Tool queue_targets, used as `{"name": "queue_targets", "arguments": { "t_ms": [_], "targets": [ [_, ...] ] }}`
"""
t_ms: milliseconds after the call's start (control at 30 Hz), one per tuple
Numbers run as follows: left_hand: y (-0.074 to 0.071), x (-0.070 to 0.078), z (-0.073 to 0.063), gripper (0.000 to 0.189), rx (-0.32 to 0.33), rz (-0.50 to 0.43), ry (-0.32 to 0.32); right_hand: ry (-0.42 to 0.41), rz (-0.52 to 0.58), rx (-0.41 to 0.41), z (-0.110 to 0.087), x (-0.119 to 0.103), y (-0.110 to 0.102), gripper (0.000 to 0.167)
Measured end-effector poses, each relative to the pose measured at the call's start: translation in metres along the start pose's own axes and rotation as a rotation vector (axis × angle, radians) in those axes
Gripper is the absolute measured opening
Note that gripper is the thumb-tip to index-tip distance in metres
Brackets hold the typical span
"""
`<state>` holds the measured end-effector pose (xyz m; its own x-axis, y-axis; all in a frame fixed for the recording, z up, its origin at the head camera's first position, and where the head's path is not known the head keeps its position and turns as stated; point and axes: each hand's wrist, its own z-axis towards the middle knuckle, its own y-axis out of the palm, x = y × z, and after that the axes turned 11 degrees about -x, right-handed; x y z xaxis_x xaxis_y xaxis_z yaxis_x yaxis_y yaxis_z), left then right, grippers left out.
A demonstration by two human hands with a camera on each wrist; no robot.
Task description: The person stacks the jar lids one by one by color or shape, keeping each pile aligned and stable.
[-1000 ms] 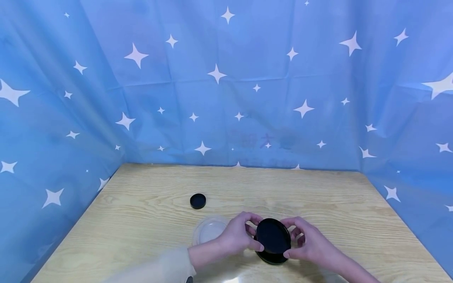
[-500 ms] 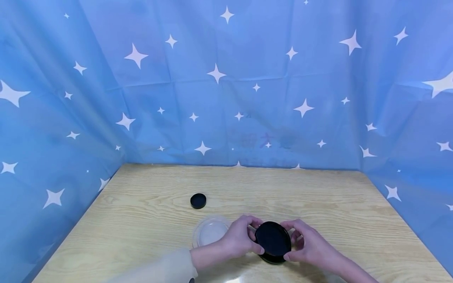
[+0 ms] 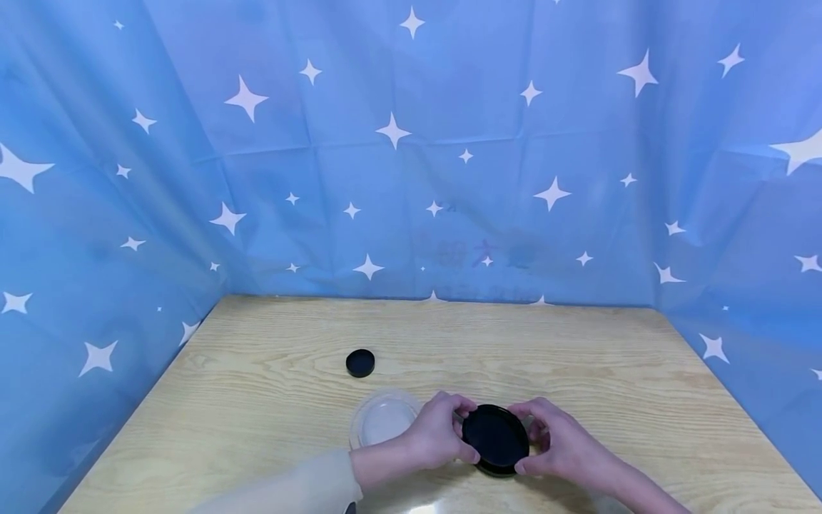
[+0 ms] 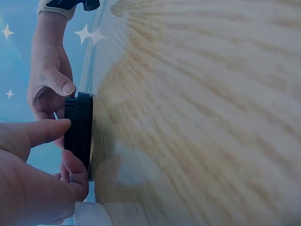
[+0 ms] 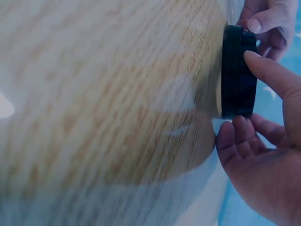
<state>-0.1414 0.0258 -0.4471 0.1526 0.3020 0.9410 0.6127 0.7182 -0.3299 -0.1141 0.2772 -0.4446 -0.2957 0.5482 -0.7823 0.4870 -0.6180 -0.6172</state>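
Note:
Two shallow round black lids (image 3: 496,437) sit one on the other on the table. My left hand (image 3: 437,437) grips the upper lid's left side between thumb and fingers. Opposite it, my right hand (image 3: 560,444) holds the right side the same way. Seen edge-on in the left wrist view, the black stack (image 4: 78,136) has a step between the upper and lower piece. The right wrist view shows the stack (image 5: 232,77) flat against the wood, thumb and fingers on its rim.
Left of my left hand lies a clear round plastic container (image 3: 383,420), partly covered by that hand. A small black cap (image 3: 360,363) rests farther back on the wooden table (image 3: 257,357). A blue star-patterned curtain (image 3: 411,178) closes off the back and sides.
The upper black lid has come down from a slight tilt and now sits more level on the lower one. Both hands keep their grip and have lowered slightly with it.

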Motion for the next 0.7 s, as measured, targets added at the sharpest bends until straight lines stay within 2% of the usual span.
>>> {"name": "queue_targets", "arguments": {
  "t_ms": [100,300,700],
  "targets": [
    [-0.0009,-0.0002,0.0006,0.063,-0.007,0.03,-0.009,-0.01,-0.011,0.009,0.0009,0.0002,0.0001,0.073],
    [-0.0035,0.0005,0.0019,0.063,0.013,0.168,-0.009,-0.048,-0.043,0.051,0.0034,0.0032,0.0027,0.072],
    [-0.004,0.0019,0.0013,0.061,0.003,0.14,-0.024,-0.022,0.004,0.014,0.0029,0.0096,0.0018,0.073]
  ]
}}
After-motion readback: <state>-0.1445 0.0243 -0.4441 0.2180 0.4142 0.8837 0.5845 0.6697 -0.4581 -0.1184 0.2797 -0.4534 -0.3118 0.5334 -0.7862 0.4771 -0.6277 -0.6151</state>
